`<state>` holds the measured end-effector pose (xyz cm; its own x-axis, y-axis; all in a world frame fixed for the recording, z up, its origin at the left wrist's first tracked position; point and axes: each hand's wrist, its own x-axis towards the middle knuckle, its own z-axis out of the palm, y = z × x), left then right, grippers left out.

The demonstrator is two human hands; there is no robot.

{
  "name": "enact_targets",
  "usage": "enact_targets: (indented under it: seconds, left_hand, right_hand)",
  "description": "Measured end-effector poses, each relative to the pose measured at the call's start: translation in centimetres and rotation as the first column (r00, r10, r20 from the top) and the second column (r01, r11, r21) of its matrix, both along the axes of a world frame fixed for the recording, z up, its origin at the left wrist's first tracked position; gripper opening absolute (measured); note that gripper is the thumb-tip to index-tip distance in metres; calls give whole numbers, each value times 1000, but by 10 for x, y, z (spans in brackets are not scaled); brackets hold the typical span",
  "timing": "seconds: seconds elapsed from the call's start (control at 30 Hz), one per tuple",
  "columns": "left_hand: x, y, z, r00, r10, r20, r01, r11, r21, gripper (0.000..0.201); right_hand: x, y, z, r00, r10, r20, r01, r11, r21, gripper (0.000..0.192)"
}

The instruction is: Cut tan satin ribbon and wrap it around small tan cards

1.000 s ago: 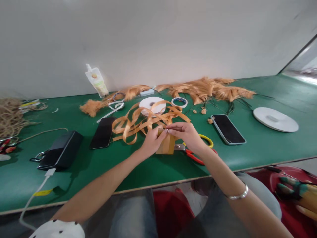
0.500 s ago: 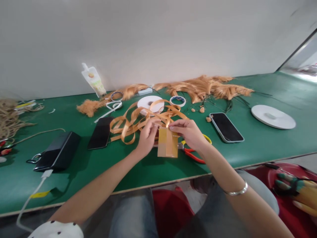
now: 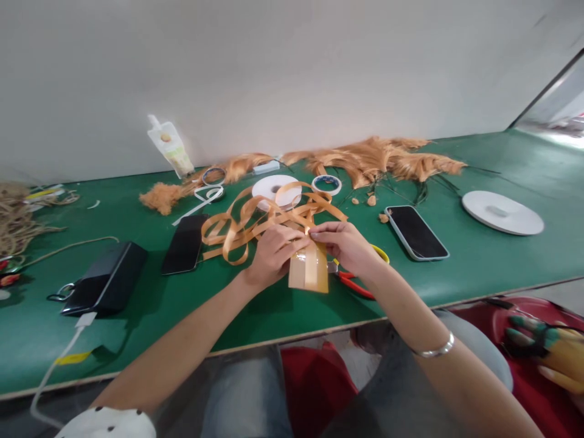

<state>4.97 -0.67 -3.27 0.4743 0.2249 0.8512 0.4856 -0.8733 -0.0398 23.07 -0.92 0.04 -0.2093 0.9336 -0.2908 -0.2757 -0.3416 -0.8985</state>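
Note:
A small brown card wound with orange ribbon stands on edge at the middle of the green table. My left hand grips its left side with fingers curled over the top. My right hand pinches the ribbon at the card's top right. A loose tangle of orange ribbon trails from the card back to a white spool. Red and yellow handled scissors lie under my right wrist.
Two dark phones lie either side of the ribbon. A black power bank with a white cable sits at the left. Tape rolls, orange fibre bunches and a white disc lie farther back. A red basket stands lower right.
My hands raised the card and turned its flat face toward me, then lowered it slightly. My left hand closed over its top left while the right kept pinching the ribbon.

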Motion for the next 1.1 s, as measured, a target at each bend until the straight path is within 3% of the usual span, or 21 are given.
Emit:
enact_targets:
  seconds: [0.17, 0.33, 0.47, 0.6, 0.8, 0.93, 1.1]
  left_hand:
    - [-1, 1, 0, 999, 37, 11, -37, 998, 53, 20]
    - [-1, -1, 1, 1000, -18, -10, 19, 999, 47, 18]
    - [3, -5, 3, 997, -61, -49, 60, 998, -23, 20]
    - [8, -8, 0, 991, -127, -48, 122, 987, -108, 20]
    - [13, -11, -6, 996, -91, -22, 82, 963, -257, 19]
    - [16, -11, -9, 999, -44, 4, 41, 883, -468, 16]
    - [19, -9, -14, 999, 54, 2, -35, 672, -740, 8]
  right_hand:
    - [0, 0, -2, 999, 16, 46, -15, 1000, -19, 14]
    - [-2, -1, -3, 999, 21, 42, -21, 1000, 6, 17]
    - [-4, -3, -2, 1000, 4, 11, -4, 999, 53, 18]
    - [-4, -2, -1, 997, -14, 80, 6, 994, 109, 17]
    - [5, 2, 2, 983, -61, 171, 17, 969, 248, 16]
    - [9, 4, 6, 981, -57, 188, -3, 953, 303, 15]
    - [13, 2, 9, 976, -50, 214, -38, 920, 390, 17]
